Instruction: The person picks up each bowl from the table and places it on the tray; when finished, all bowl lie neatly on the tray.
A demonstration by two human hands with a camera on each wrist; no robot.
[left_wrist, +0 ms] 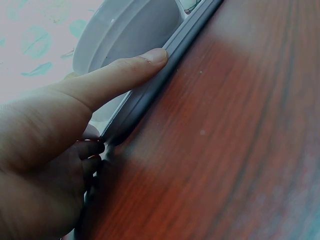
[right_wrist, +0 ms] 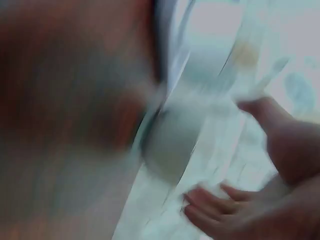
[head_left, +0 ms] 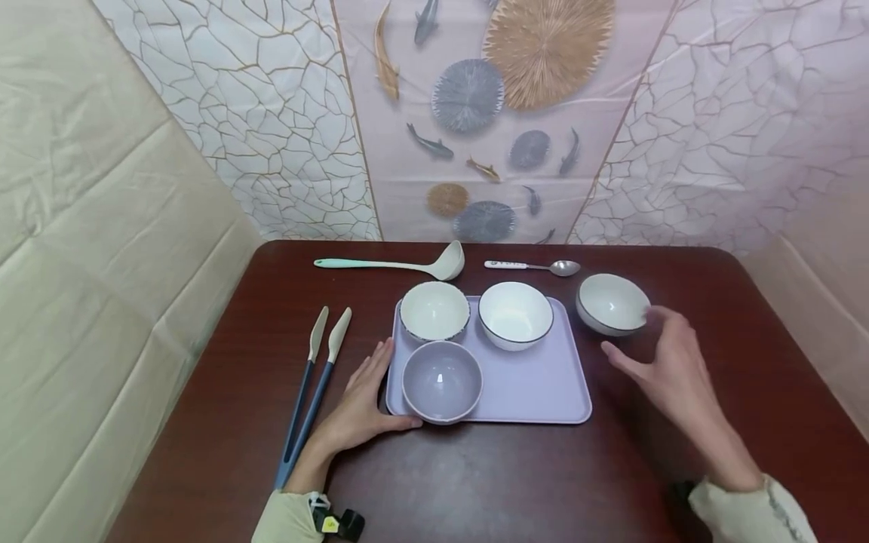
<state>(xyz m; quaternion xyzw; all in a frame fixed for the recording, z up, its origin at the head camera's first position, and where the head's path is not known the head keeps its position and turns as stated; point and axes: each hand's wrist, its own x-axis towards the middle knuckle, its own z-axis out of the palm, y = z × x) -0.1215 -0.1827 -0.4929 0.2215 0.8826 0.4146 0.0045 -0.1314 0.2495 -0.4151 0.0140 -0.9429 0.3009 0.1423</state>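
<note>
At the front left corner of the lilac tray, my left hand rests with fingers along the left side. Its thumb lies on the front rim, beside the grey bowl. Behind that bowl on the tray is a white bowl with a patterned rim; a dark-rimmed white bowl stands to its right. My right hand is at the near right side of another white bowl off the tray. Thumb and fingers are spread apart there, fingertips right at its rim. The right wrist view is blurred.
A ladle with a mint handle and a spoon lie behind the tray. Blue-handled tongs lie left of my left hand. Patterned cloth hangs behind the brown table.
</note>
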